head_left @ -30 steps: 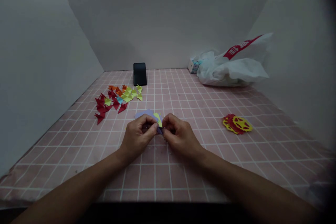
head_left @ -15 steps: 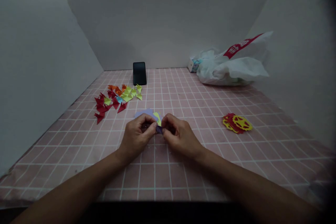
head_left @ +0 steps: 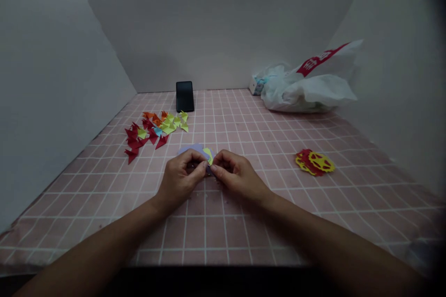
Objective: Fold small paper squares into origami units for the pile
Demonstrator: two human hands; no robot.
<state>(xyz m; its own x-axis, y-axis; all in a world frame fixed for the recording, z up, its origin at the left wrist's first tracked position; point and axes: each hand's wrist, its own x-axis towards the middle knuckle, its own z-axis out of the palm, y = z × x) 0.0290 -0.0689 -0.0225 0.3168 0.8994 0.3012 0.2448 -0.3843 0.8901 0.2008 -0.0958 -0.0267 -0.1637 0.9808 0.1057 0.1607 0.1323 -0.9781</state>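
Observation:
My left hand [head_left: 181, 178] and my right hand [head_left: 234, 175] meet at the middle of the pink checked tablecloth [head_left: 223, 222], fingertips pinched together on a small purple paper piece [head_left: 208, 170] that is mostly hidden between them. Just behind the fingers lie a lavender paper sheet [head_left: 191, 150] and a yellow-green paper sheet [head_left: 208, 153] flat on the cloth. To the left rear lies a scatter of several folded paper triangles [head_left: 153, 130] in red, orange, yellow-green and light blue.
A black phone [head_left: 184, 96] leans upright against the back wall. A white plastic bag [head_left: 306, 88] with a red stripe lies at the back right, a small box [head_left: 255, 86] beside it. Red and yellow paper cut-outs [head_left: 314, 163] lie to the right. Grey walls close in on three sides.
My fingers have drawn closer together over the purple piece, covering more of it. Both hands have stayed in the same place.

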